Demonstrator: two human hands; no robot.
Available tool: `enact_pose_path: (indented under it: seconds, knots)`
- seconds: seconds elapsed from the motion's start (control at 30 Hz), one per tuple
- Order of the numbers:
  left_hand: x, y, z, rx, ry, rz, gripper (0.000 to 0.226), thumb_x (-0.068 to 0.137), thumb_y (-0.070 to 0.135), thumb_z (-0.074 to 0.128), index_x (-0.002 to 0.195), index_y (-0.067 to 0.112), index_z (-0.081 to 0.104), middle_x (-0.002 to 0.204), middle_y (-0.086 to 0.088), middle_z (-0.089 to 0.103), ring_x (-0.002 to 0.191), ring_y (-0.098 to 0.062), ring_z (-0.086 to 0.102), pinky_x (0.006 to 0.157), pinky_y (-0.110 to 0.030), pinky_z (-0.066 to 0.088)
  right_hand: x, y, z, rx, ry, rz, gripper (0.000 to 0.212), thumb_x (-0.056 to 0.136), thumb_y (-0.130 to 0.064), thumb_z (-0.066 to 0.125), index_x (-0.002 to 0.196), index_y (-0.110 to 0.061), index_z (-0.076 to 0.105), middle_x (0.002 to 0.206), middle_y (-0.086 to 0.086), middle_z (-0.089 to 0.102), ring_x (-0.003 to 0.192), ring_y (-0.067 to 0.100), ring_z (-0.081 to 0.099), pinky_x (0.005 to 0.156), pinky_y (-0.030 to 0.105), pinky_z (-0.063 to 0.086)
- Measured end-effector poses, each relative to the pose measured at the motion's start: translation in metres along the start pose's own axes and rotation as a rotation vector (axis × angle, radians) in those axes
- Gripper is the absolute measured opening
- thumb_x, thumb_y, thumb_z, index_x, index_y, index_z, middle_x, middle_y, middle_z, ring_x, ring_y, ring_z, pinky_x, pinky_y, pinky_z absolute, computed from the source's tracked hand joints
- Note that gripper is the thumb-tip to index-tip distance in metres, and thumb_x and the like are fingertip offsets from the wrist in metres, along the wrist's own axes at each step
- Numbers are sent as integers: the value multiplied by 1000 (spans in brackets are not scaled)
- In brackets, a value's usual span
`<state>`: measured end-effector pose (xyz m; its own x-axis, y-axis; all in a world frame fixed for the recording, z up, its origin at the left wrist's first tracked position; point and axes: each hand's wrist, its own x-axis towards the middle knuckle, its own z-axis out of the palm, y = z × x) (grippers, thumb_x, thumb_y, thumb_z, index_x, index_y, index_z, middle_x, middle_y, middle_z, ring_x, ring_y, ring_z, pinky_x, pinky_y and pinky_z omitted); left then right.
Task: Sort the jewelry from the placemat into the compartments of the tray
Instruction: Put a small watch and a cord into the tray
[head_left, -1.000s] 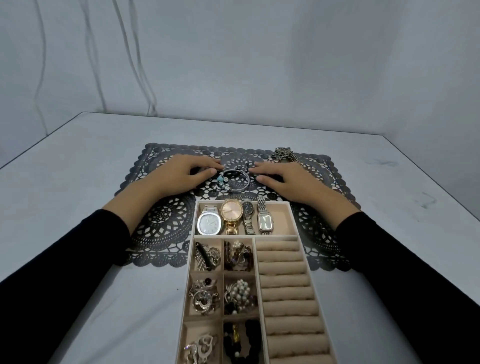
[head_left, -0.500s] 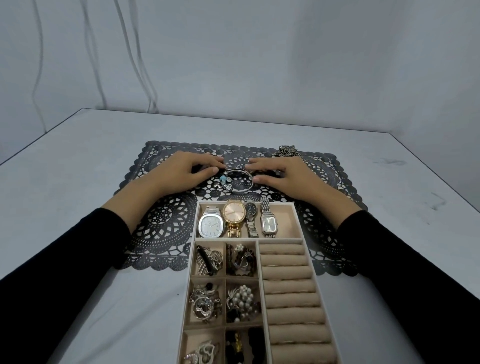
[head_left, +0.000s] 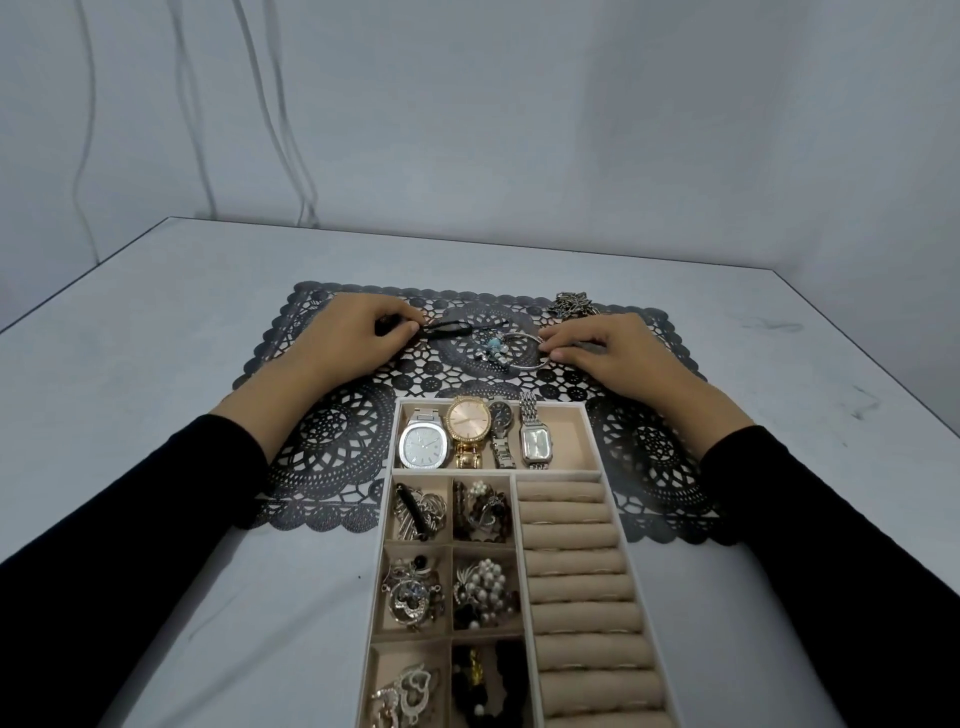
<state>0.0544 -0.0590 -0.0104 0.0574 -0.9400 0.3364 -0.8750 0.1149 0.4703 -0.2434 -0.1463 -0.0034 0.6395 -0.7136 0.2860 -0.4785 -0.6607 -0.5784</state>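
Grey-white surface (head_left: 156, 415) carries a dark lace placemat (head_left: 332, 447), and a beige tray (head_left: 452, 471) lies partly over the mat's near edge. Ring rolls (head_left: 571, 561) fill the tray's right column, and brooches and beads sit in the small left compartments. Both hands, in black sleeves, rest on the mat beyond the tray. The left hand (head_left: 353, 338) has its fingers pinching one end of a black cord (head_left: 447, 328). The right hand (head_left: 613, 348) has thumb and forefinger gripping the right edge of a silver bangle (head_left: 496, 349) with blue charms, which lies on the mat between the hands. Four watches (head_left: 423, 446) lie side by side in the tray's far compartment. The cord runs toward the bangle; whether they join is unclear. A small chain heap (head_left: 574, 304) sits at the mat's far edge, near the right hand.
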Motion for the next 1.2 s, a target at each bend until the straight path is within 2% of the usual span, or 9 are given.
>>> enact_pose_path:
  seconds: [0.27, 0.43, 0.53, 0.63, 0.7, 0.87, 0.93, 1.03, 1.2]
  knots:
    - [-5, 10, 0, 55, 29, 190, 23, 93, 25, 63, 115, 21, 71, 114, 3, 70, 97, -16, 65, 83, -29, 51, -4, -7, 6, 17, -10, -21, 23, 84, -22, 72, 107, -23, 73, 112, -14, 67, 106, -4, 59, 91, 1, 38]
    - [-4, 9, 2, 94, -24, 210, 20, 94, 24, 63, 111, 19, 73, 111, 4, 70, 96, -8, 60, 86, -24, 45, -4, -5, 7, -80, 8, -53, 16, 86, -18, 70, 101, -20, 75, 107, -7, 71, 100, 5, 64, 94, 26, 50]
    - [-4, 10, 1, 7, 20, 167, 20, 92, 22, 65, 111, 21, 71, 107, 9, 69, 94, -4, 57, 79, -19, 41, -4, -6, 6, -139, 51, -52, 19, 88, -14, 66, 104, -21, 73, 105, -4, 71, 98, 13, 64, 91, 31, 51]
    - [-2, 9, 2, -16, 116, 135, 21, 93, 23, 64, 112, 18, 71, 109, 4, 70, 99, -11, 61, 86, -25, 46, -1, -13, 10, -154, 46, -77, 21, 88, -24, 66, 109, -23, 71, 103, -7, 70, 89, 11, 64, 83, 27, 51]
    - [1, 6, 3, 22, 141, 89, 21, 94, 25, 63, 111, 17, 71, 108, -1, 70, 100, -16, 62, 88, -31, 47, 2, -18, 15, -152, 34, -102, 22, 87, -27, 68, 108, -20, 72, 98, -6, 70, 77, -4, 57, 73, 12, 44]
    - [3, -2, 2, 73, 62, 1, 16, 91, 29, 65, 102, 21, 75, 106, -2, 68, 100, -20, 60, 89, -34, 47, 6, -18, 22, -196, 34, -137, 18, 87, -19, 68, 104, -15, 74, 97, -4, 70, 76, -10, 52, 70, 0, 32]
    - [4, -2, 0, 64, 50, -8, 14, 90, 29, 66, 98, 22, 75, 103, -1, 69, 99, -18, 60, 88, -33, 47, 5, -16, 19, -200, 47, -133, 16, 87, -16, 67, 102, -13, 74, 97, -2, 70, 78, -7, 54, 75, 7, 40]
    - [4, -1, 0, 62, 39, -4, 12, 90, 29, 67, 95, 22, 74, 99, 0, 70, 96, -18, 60, 87, -33, 47, 2, -13, 17, -215, 59, -141, 14, 88, -12, 66, 100, -11, 73, 96, 3, 69, 90, 15, 61, 84, 28, 49]
    - [0, 3, 1, 71, 85, 40, 14, 93, 26, 64, 99, 19, 73, 99, -3, 67, 94, -20, 60, 86, -36, 48, 1, -12, 18, -218, 102, -170, 12, 88, -9, 66, 98, -9, 73, 91, 5, 67, 88, 19, 59, 82, 30, 47]
